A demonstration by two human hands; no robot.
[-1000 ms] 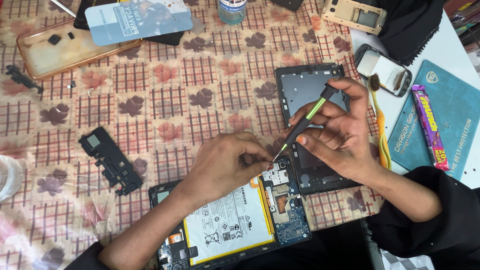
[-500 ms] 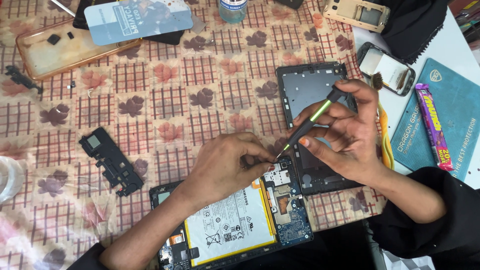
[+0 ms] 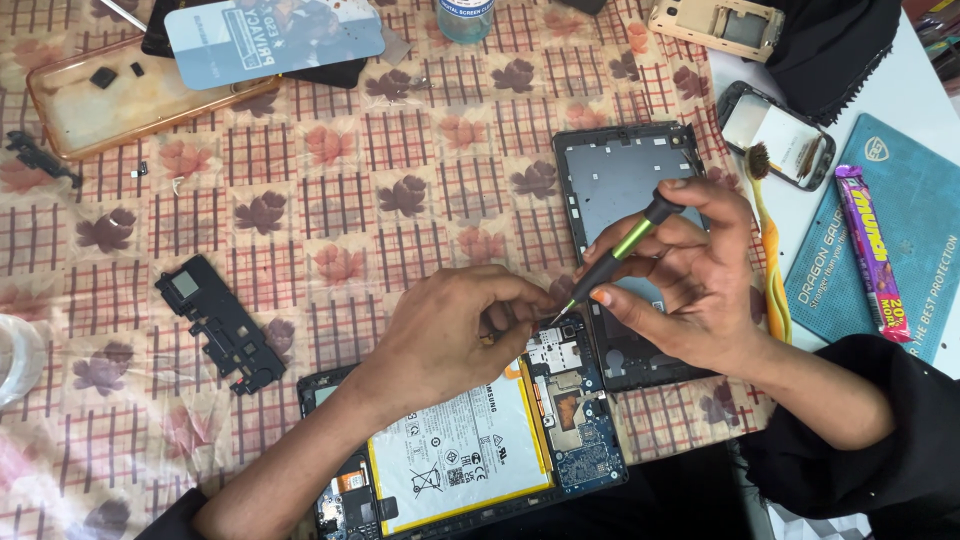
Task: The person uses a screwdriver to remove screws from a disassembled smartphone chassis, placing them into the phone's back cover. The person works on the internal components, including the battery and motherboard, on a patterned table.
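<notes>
Black-and-green screwdriver [image 3: 618, 254] slants, tip down-left toward the opened tablet [image 3: 470, 450], pinched in the right hand [image 3: 680, 275]. Left hand [image 3: 450, 335] pinches closed at the tip; cloth [image 3: 300, 200] lies open leftward.

The screwdriver [image 3: 618, 255] is slim, with a black handle, a bright green band along its grip and a thin metal tip. It slants down from upper right to lower left, tip meeting the top edge of the opened tablet [image 3: 470, 450]. The tablet lies flat on the table with its back removed, showing a large white battery edged in yellow, a blue circuit board on its right side and small metal shields near the top.
</notes>
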